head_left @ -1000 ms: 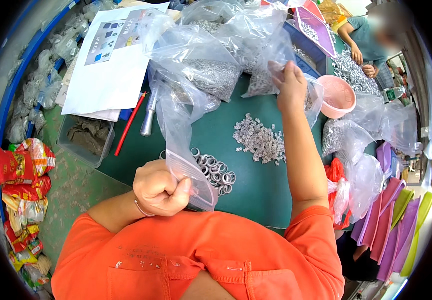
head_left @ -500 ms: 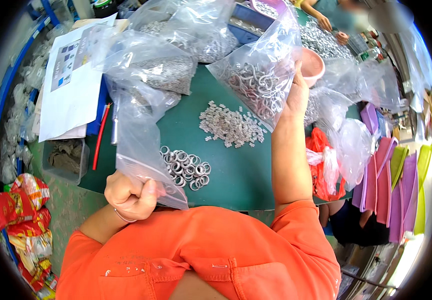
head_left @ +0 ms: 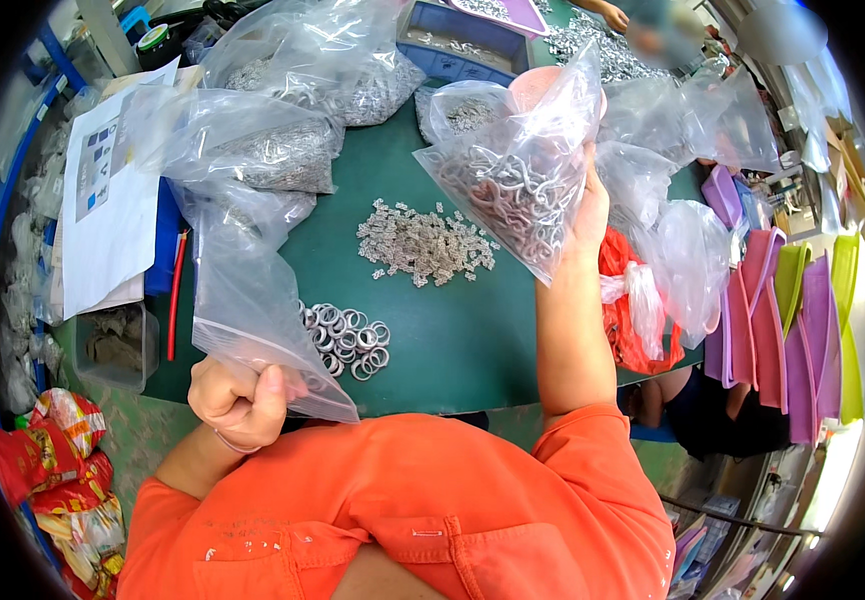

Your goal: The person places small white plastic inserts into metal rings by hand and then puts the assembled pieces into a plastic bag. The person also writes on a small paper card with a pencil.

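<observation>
My left hand is closed on the edge of an empty-looking clear zip bag near the table's front edge. Beside that bag lies a small heap of grey metal rings. My right hand holds up a clear plastic bag of curved metal pieces, its palm behind the bag's right side. Between the two bags a pile of small silvery metal parts is spread on the green table.
Filled clear bags crowd the back left, beside a printed sheet and a red pen. A blue bin and a pink bowl stand behind. A red plastic bag lies right. A co-worker's hand shows far off.
The view has shifted, so the table things sit further left. My right hand still holds the bag of curved pieces, now turned slightly; my left hand keeps its grip on the zip bag.
</observation>
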Demonstrator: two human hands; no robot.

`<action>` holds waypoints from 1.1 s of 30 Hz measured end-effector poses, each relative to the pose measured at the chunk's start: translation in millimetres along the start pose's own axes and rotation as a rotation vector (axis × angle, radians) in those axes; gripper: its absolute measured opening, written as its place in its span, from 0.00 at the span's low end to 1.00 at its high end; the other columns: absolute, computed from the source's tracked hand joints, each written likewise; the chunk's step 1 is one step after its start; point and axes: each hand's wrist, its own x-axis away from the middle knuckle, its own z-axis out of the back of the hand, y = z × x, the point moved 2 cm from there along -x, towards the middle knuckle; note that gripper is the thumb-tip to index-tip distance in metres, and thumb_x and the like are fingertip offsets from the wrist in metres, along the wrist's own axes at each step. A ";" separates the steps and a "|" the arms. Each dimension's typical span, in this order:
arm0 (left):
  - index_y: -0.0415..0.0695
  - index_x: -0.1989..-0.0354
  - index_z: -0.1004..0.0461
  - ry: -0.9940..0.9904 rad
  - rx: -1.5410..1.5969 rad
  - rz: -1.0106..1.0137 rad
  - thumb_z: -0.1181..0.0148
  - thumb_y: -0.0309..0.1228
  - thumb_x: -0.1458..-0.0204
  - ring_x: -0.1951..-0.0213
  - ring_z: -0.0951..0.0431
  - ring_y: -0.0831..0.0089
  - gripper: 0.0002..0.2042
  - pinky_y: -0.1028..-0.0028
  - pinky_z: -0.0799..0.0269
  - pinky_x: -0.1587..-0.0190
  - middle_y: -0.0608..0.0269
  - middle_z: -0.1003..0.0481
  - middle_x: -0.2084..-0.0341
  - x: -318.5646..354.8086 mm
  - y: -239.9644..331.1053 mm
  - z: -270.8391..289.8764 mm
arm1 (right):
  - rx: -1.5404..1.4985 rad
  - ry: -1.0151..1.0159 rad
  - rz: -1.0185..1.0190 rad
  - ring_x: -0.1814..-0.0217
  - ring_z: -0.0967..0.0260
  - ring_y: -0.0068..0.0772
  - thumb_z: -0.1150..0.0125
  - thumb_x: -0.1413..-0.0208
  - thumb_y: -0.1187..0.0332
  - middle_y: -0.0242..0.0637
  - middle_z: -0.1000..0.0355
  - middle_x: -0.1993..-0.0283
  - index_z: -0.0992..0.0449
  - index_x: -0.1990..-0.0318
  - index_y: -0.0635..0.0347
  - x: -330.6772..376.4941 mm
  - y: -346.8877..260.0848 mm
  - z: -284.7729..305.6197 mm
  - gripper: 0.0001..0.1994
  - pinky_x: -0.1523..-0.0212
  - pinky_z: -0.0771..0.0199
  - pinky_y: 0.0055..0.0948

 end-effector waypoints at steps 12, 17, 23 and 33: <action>0.42 0.79 0.39 0.084 0.050 0.058 0.48 0.18 0.45 0.84 0.23 0.70 0.12 0.71 0.26 0.79 0.58 0.26 0.87 5.5 1.1 2.4 | 0.071 0.088 0.042 0.45 0.31 0.51 0.58 0.32 0.52 0.48 0.29 0.46 0.34 0.41 0.65 20.8 -20.9 27.8 0.25 0.40 0.32 0.50; 0.44 0.76 0.41 0.142 0.106 0.040 0.52 0.19 0.41 0.84 0.35 0.78 0.11 0.73 0.28 0.82 0.62 0.34 0.85 6.6 -3.2 4.1 | 0.341 0.259 0.260 0.66 0.27 0.32 0.46 0.36 0.52 0.36 0.25 0.63 0.28 0.54 0.62 49.5 -40.5 36.8 0.19 0.66 0.25 0.30; 0.43 0.77 0.41 0.185 0.140 0.075 0.50 0.21 0.42 0.84 0.30 0.73 0.12 0.71 0.28 0.79 0.59 0.31 0.84 4.2 -3.0 6.9 | 0.423 0.352 0.383 0.57 0.25 0.34 0.53 0.32 0.55 0.41 0.26 0.54 0.31 0.45 0.68 70.1 -88.3 62.8 0.22 0.58 0.23 0.32; 0.43 0.79 0.40 0.186 0.048 -0.075 0.53 0.22 0.42 0.83 0.37 0.76 0.12 0.75 0.35 0.81 0.63 0.37 0.84 -12.6 -7.0 11.9 | 0.675 0.344 0.691 0.64 0.25 0.29 0.54 0.31 0.56 0.38 0.23 0.61 0.27 0.53 0.66 134.5 -126.3 63.7 0.19 0.60 0.23 0.29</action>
